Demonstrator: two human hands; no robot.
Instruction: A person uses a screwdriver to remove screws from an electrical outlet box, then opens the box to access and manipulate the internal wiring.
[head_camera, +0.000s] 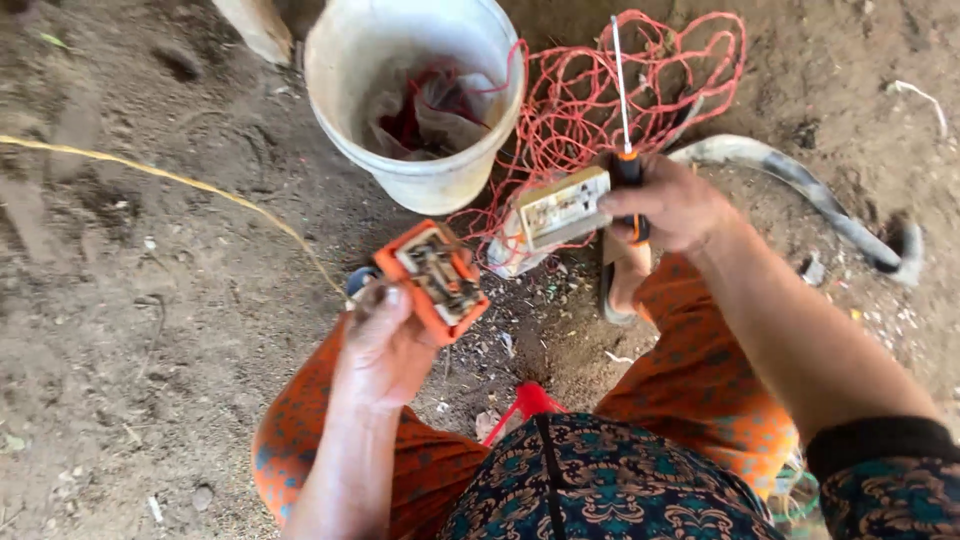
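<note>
Here, at frame centre, the left hand (385, 345) grips an orange switch box (437, 279), open side up, tilted toward upper left. Right of centre, the right hand (672, 205) clasps a cream faceplate (565, 208) and a screwdriver (623, 110), shaft pointing straight up toward the red netting (600, 110).

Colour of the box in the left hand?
Orange box, open with brownish innards showing; clearest in the head view.
</note>
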